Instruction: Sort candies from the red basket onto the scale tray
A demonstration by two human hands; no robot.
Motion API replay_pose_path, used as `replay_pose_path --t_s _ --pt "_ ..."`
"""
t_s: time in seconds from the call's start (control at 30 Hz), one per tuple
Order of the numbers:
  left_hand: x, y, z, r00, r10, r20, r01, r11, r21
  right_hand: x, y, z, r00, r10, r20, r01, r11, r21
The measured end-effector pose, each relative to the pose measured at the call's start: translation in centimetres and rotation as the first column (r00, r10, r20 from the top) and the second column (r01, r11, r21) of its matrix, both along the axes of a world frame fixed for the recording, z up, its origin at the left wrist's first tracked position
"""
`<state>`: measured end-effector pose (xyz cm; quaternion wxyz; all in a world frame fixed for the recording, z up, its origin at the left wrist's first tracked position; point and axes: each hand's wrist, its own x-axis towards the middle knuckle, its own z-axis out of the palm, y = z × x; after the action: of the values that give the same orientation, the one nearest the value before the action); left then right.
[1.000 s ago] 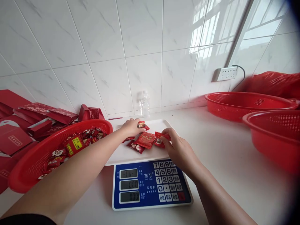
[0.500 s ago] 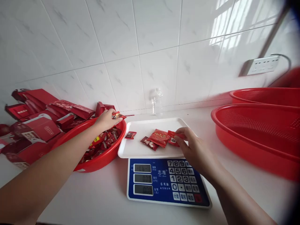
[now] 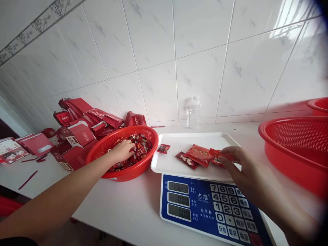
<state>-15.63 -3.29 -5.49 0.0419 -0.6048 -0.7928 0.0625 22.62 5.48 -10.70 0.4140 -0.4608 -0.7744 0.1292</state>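
Note:
My left hand (image 3: 123, 150) is down in the red plastic basket (image 3: 151, 155), on a heap of small red-wrapped candies (image 3: 139, 147). Its fingers are curled, and their tips and anything in them are hidden. My right hand (image 3: 235, 160) pinches a small red packet (image 3: 214, 157) at the right side of the white scale tray (image 3: 164, 167). Beside that packet lie a larger red packet (image 3: 198, 154) and a dark red packet (image 3: 187, 160), overlapping. One small red candy (image 3: 163, 148) sits alone at the tray's left. The blue scale panel (image 3: 202, 205) is in front.
Folded red gift boxes (image 3: 82, 133) are piled left of the basket, against the tiled wall. A clear plastic bottle (image 3: 195, 112) stands behind the tray. At the right is a large red perforated basket (image 3: 287, 157), with another red basket (image 3: 319, 102) behind it.
My left hand has gone from above the basket's right rim, where it held a small red packet, down into the candies. The view has swung left. My right hand still pinches its packet.

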Motion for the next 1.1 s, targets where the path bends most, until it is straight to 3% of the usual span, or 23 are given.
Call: replay_pose_path --t_s 0.2,0.4,0.57,0.73,1.1 --pt "0.0 2.3 -0.6 0.994 -0.031 0.100 0.048 0.985 -0.165 -0.1 0.2 -0.4 1.000 0.007 -0.015 -0.007 1.000 0.006" --pt "-0.4 4.4 -1.5 0.991 -0.031 0.134 0.060 0.974 -0.220 0.0 0.2 -0.4 0.999 0.023 -0.050 -0.022 1.000 0.007" --pt "-0.2 4.3 -2.2 0.990 -0.054 0.128 0.078 0.979 -0.188 0.1 0.2 -0.4 0.999 0.018 -0.051 -0.019 1.000 -0.016" --pt "-0.1 4.2 -1.7 0.981 -0.074 0.181 0.101 0.984 -0.148 0.0 0.0 -0.2 1.000 0.004 -0.028 -0.005 1.000 -0.019" --pt "0.9 4.4 0.2 0.905 0.126 0.406 -0.110 0.992 -0.063 0.0 -0.5 0.3 1.000 -0.005 -0.017 0.004 1.000 -0.021"
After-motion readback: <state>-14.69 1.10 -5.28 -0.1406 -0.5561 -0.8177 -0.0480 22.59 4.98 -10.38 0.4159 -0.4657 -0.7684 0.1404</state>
